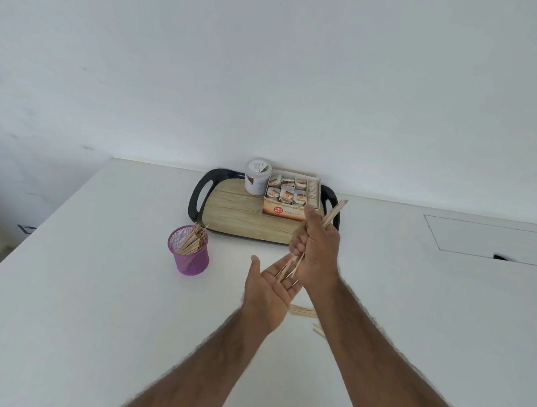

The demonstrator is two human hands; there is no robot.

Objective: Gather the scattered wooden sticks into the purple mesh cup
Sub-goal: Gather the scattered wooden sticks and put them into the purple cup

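At frame centre the right hand (316,249) grips a bundle of wooden sticks (332,215) whose lower ends rest on the flat, open left hand (270,288), right of the purple mesh cup (189,255).

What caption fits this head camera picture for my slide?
Right hand grips wooden sticks above the open left hand, near a purple mesh cup.
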